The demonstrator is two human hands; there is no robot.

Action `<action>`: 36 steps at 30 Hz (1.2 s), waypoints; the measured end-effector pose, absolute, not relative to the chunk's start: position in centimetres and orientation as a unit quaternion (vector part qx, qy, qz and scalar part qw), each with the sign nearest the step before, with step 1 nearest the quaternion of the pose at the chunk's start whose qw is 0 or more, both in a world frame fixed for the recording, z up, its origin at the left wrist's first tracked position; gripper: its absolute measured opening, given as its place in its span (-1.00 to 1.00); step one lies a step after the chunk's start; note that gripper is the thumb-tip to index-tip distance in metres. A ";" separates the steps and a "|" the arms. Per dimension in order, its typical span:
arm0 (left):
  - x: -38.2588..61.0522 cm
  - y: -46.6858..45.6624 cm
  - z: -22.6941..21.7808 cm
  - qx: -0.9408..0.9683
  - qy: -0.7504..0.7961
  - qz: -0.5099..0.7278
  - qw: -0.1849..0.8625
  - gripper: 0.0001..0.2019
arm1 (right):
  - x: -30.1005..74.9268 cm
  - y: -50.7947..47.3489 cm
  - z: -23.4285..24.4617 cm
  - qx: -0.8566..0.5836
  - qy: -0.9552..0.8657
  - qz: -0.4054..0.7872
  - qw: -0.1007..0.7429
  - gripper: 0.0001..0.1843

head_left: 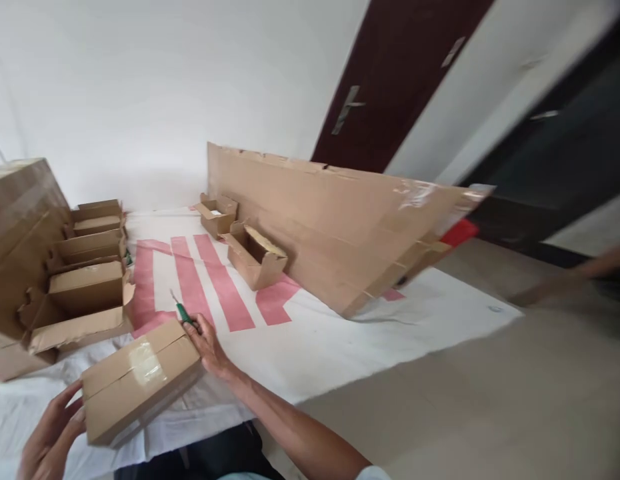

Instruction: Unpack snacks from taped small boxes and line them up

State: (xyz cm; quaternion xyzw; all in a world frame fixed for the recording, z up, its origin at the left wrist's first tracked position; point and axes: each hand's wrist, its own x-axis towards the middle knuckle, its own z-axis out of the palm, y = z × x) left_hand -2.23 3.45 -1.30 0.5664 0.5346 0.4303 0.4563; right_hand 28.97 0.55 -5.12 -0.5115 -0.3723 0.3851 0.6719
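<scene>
A closed cardboard box with clear tape across its top seam is tilted in front of me near the table's front edge. Fingers of my left hand are wrapped round its left end. At its far right corner is my right hand, closed around a green-handled tool with a thin metal tip pointing away from me. The hand also rests against the box; whether it helps bear the weight I cannot tell.
Open cardboard boxes line the left side beside a larger carton. Two small open boxes stand by a long cardboard panel. A white cloth with red print covers the table. Another person's blurred arm shows at right.
</scene>
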 end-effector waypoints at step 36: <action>-1.1 2.1 -2.5 0.641 0.450 0.444 0.436 -0.62 | 31.2 1.1 8.5 -0.468 -0.783 0.319 0.258 -0.68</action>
